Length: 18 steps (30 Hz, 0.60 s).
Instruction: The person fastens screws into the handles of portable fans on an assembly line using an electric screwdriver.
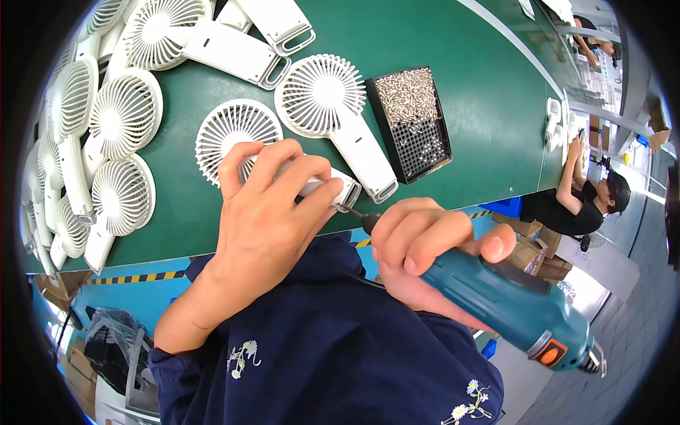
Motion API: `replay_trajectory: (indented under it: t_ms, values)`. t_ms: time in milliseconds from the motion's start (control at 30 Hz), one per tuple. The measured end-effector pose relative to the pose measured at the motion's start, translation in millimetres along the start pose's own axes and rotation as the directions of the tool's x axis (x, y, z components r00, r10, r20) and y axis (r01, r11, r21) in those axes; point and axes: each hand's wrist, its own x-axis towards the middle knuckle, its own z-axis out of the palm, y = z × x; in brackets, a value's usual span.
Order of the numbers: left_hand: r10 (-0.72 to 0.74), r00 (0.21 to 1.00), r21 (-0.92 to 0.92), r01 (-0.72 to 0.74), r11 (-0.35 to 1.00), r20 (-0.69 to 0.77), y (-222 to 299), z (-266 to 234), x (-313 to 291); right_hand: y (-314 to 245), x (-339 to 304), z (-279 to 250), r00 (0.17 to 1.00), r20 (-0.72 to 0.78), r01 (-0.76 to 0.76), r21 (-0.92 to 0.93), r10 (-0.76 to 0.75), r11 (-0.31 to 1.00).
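My left hand (265, 202) is closed over the handle of a white handheld fan (237, 131), which lies on the green table near its front edge. In my right hand (432, 248) is a teal electric screwdriver (506, 294), held slanting with its bit pointing left. The bit's tip is at the end of the fan's handle, by its wire loop; whether a screw sits under it is too small to tell. Just beyond lies a second white handheld fan (322, 95), its handle pointing toward me. To its right stands a black screw tray (411, 124) with many small screws.
Many white handheld fans (127, 113) are piled along the table's left side, with several more at the back (234, 53). The green table (489, 127) stretches away to the right. At the far right another person (581, 198) in black works at the table.
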Motion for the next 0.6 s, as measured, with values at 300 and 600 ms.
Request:
replay_trajectory:
  t_ms: [300,600]
  values:
    - [0.016,1.0,0.002,-0.016,1.0,0.013,1.1,-1.1,0.7,3.5,-2.6,8.4,0.999,0.009,0.043,-0.085,-0.042,0.996]
    - [0.018,1.0,-0.004,-0.018,1.0,-0.016,-2.6,0.6,-2.4,9.2,-2.5,4.2,0.996,0.079,0.048,-0.027,-0.046,0.998]
